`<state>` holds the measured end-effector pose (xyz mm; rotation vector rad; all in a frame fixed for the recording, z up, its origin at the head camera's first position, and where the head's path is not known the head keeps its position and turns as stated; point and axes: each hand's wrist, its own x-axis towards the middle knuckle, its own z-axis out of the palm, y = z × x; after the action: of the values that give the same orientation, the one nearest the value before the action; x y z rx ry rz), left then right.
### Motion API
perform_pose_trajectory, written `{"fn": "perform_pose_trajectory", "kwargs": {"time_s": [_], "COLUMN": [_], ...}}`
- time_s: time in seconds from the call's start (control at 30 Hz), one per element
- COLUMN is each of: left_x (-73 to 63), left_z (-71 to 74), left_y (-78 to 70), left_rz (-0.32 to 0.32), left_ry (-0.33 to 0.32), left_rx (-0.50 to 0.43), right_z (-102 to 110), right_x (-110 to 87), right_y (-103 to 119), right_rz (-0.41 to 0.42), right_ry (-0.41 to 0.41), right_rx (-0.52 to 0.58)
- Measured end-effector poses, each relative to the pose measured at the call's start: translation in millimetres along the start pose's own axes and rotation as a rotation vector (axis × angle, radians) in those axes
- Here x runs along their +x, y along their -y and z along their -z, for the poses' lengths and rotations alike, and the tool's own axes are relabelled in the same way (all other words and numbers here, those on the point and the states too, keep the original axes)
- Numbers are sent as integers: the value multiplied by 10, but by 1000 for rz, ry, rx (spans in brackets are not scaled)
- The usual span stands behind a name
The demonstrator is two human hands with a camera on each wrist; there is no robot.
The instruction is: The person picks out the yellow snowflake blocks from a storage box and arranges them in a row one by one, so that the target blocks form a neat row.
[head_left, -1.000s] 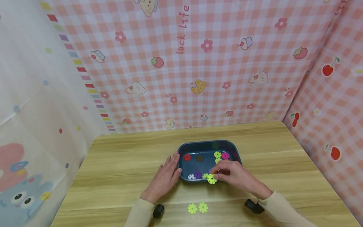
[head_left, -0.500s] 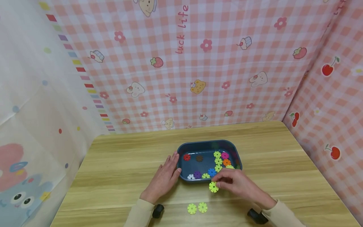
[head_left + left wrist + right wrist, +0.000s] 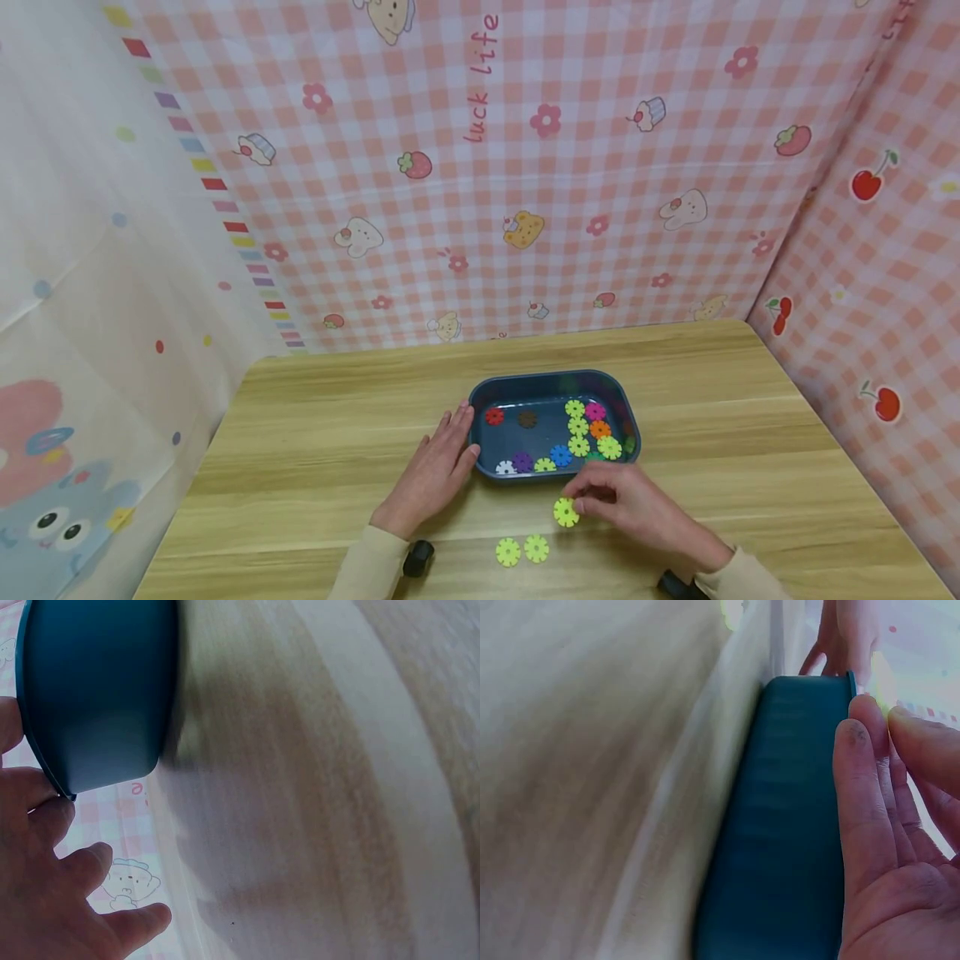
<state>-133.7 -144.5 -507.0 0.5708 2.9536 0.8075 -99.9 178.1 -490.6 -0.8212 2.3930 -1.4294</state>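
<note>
In the head view my right hand (image 3: 633, 507) pinches a yellow-green notched plastic disc (image 3: 566, 512) between thumb and fingertips, just in front of the tray's near wall. The right wrist view shows that disc (image 3: 883, 684) edge-on at the fingertips. My left hand (image 3: 433, 468) lies with fingers extended against the left end of the dark blue tray (image 3: 501, 442); in the left wrist view its fingers touch the tray's rim. Inside the tray are several notched discs, including a red one (image 3: 494, 416), a brown one (image 3: 528, 418) and a blue one (image 3: 560, 455).
Two yellow-green discs (image 3: 522, 550) lie side by side on the wooden table (image 3: 345, 433) in front of the tray. A pink checked cloth (image 3: 480, 200) hangs behind the table, with more cloth at both sides. Black wrist straps (image 3: 418, 558) are on both arms.
My right hand has drawn back toward me from over the tray with the yellow-green disc, uncovering orange, green and yellow-green discs inside. My left hand has stayed at the tray's left end.
</note>
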Motion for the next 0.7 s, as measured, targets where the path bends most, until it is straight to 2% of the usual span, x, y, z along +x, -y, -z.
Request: {"fn": "perform_pose_trajectory", "kwargs": {"time_s": [0.7], "left_x": [6], "left_z": [-5], "left_y": [3], "left_rz": [5], "left_ry": [2], "left_rx": [-3], "right_z": [-88], "right_x": [-45], "right_y": [-57], "right_rz": [-1], "right_ry": [27], "right_rx": [-25]}}
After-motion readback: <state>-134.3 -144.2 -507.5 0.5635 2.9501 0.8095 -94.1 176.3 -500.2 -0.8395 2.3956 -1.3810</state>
